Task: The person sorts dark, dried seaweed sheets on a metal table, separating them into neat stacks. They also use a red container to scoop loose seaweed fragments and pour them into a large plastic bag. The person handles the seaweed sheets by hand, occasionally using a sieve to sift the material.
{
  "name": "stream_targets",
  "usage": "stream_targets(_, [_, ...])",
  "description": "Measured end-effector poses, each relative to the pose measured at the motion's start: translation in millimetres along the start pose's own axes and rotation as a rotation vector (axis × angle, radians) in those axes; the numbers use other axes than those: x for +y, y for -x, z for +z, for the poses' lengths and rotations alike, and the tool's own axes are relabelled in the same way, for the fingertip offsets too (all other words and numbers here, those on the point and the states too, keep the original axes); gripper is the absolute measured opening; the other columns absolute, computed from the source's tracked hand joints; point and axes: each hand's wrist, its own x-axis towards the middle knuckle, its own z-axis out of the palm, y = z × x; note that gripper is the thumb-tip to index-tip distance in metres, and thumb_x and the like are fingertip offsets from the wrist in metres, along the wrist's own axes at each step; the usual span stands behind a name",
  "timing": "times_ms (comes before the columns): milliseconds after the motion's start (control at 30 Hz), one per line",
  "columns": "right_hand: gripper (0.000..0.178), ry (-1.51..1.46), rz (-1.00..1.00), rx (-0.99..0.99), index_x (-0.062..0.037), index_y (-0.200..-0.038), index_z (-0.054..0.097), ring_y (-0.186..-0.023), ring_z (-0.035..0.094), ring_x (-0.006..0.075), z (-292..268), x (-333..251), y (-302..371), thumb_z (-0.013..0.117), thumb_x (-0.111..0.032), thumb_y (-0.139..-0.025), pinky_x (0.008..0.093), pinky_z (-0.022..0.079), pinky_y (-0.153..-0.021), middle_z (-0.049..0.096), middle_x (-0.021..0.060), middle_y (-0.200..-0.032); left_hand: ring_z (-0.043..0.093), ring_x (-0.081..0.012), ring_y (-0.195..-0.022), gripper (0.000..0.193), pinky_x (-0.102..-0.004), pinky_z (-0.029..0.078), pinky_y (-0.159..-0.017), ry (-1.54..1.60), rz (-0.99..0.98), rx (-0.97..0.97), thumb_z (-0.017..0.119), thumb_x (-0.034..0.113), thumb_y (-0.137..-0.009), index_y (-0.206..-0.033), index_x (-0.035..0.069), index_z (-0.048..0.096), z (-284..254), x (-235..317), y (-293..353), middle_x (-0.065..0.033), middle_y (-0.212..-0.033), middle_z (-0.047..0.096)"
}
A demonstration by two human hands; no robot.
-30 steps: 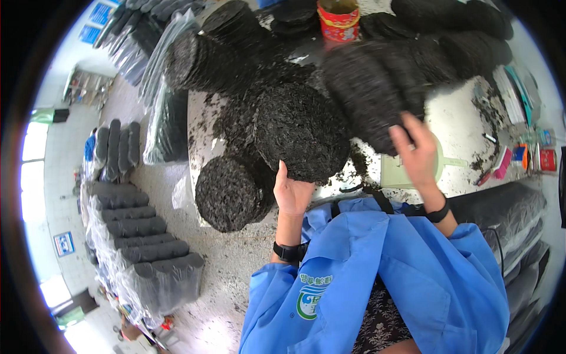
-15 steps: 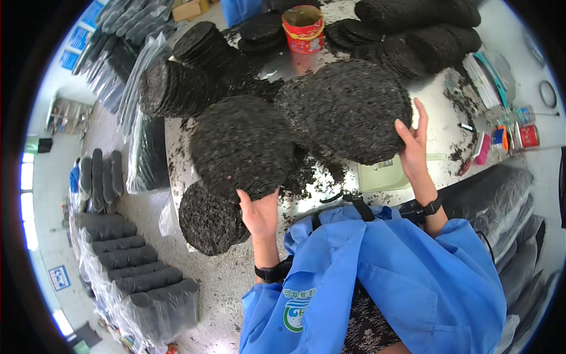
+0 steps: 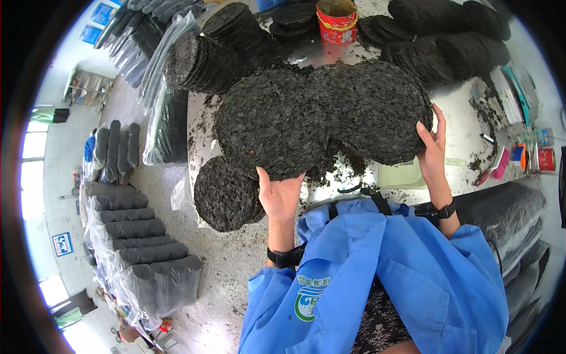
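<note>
My left hand [image 3: 282, 194] grips the near edge of a round, dark dried seaweed sheet [image 3: 268, 121], its thumb on top and its fingers hidden underneath. At the right edge of another round seaweed sheet [image 3: 377, 112], my right hand [image 3: 433, 150] is closed with the fingers partly hidden behind it. The two sheets are side by side over the table, and their inner edges meet or overlap. Beside my left hand, a smaller-looking round seaweed piece [image 3: 227, 194] lies at the table's left corner.
Stacked seaweed rounds [image 3: 206, 62] stand far left, with more stacks [image 3: 445, 56] far right. A red bucket [image 3: 337, 23] is at the back. A pale green dustpan [image 3: 401, 175], pink brush [image 3: 501, 162] and loose crumbs lie on the table. Plastic-wrapped rolls [image 3: 138, 248] line the left floor.
The view has shifted, so the scene sits farther right and mostly higher. The left sheet, blurred before, is now sharper and laps closer against the right one. Both hands keep their grip.
</note>
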Motion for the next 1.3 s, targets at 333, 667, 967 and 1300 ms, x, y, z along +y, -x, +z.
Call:
stream_targets(333, [0.065,0.09,0.114,-0.146,-0.0091,-0.142,0.026,-0.096,0.057,0.015,0,17,6,0.061,-0.008,-0.088,0.0267,0.048,-0.083,0.055,0.0136,-0.114,0.034,-0.0308,-0.132,0.061,-0.0485,0.025,-0.109,-1.645,0.417,0.079,0.059,0.013,-0.084,-0.14,0.011,0.036,3,-11,6,-0.0129,-0.144,0.034])
stream_targets(667, [0.057,-0.084,0.257,-0.391,-0.0056,-0.143,0.026,-0.115,0.053,0.0213,14,46,24,0.051,-0.008,-0.092,0.0338,0.047,-0.096,0.044,0.0157,-0.135,0.027,-0.0379,-0.133,0.089,-0.0448,0.025,-0.109,-1.768,0.498,0.059,0.08,0.033,-0.068,-0.139,0.004,0.035,10,4,36,-0.022,-0.141,0.032])
stream_targets(967, [0.05,0.13,0.48,-0.708,-0.0091,-0.141,0.03,-0.12,0.048,0.0205,70,55,39,0.048,-0.025,-0.097,0.0334,0.042,-0.1,0.045,0.0124,-0.133,0.052,-0.025,-0.108,0.078,-0.0352,0.045,-0.09,-0.786,0.339,0.613,0.071,0.008,-0.077,-0.14,0.004,0.026,-13,54,65,-0.0161,-0.124,0.048])
stream_targets(1300, [0.036,1.926,-0.217,-1.105,-0.0077,-0.111,0.055,-0.099,0.054,0.0295,-129,136,36,0.063,-0.019,-0.078,0.043,0.046,-0.084,0.055,0.0139,-0.099,0.049,-0.0306,-0.111,0.049,-0.045,0.045,-0.085,-1.668,0.431,0.978,0.062,0.021,-0.084,-0.129,0.014,0.043,-106,187,92,-0.0154,-0.124,0.049])
